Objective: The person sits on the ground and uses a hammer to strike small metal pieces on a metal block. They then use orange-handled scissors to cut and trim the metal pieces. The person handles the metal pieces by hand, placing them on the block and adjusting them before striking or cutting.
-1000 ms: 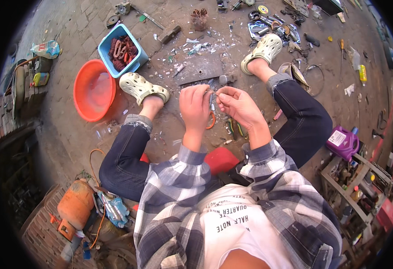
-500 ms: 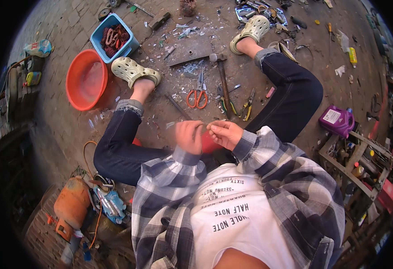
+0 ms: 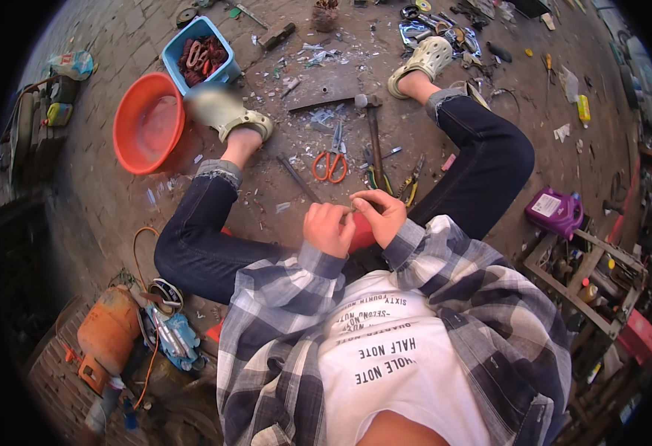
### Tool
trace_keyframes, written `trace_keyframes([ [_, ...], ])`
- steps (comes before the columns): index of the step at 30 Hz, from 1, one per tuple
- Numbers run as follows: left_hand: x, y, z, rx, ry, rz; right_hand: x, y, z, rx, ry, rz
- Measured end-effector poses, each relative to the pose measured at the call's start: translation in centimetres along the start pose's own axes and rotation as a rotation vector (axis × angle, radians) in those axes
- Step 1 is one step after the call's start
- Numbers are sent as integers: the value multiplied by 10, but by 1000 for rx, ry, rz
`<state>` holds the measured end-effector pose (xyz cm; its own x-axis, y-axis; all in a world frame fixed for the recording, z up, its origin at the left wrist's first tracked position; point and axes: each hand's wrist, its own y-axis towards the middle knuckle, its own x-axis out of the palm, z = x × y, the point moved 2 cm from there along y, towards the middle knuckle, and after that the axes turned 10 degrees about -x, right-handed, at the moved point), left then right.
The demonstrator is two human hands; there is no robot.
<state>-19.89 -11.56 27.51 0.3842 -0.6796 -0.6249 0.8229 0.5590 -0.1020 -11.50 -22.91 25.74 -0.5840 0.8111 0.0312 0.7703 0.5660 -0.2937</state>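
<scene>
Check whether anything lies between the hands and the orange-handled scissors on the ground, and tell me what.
Nothing visible blocks the way. The left hand and right hand meet over a small piece too tiny to identify; ahead of them is bare, littered paving up to the scissors. A thin rod lies off to the left.

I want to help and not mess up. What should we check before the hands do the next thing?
1. Left hand closed on the small piece: ok, though the piece itself is too small to make out.
2. Right hand meeting the left one: ok, fingertips touch there.
3. Orange-handled scissors lying loose on the ground ahead: ok.
4. Hammer beside the scissors, untouched: ok.
5. Ground between the legs tidy: not ok, scraps and pliers lie scattered.
6. Orange basin out of the way at the left: ok.
</scene>
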Motion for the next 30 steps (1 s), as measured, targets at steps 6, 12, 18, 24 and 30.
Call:
trace_keyframes([
  [6,-4,1,3,-42,-81,-60,1,0,-17,-183,-207,-86],
  [12,-28,9,10,-120,-170,-142,-1,5,-31,-686,-627,-187],
  [18,-52,19,7,-84,-227,-153,-4,12,-47,-549,-430,-407],
  [24,-30,14,-9,-294,-1019,-502,-7,11,-58,-211,136,-543],
  [30,4,11,6,-370,-1221,-191,15,6,-41,78,587,-178],
])
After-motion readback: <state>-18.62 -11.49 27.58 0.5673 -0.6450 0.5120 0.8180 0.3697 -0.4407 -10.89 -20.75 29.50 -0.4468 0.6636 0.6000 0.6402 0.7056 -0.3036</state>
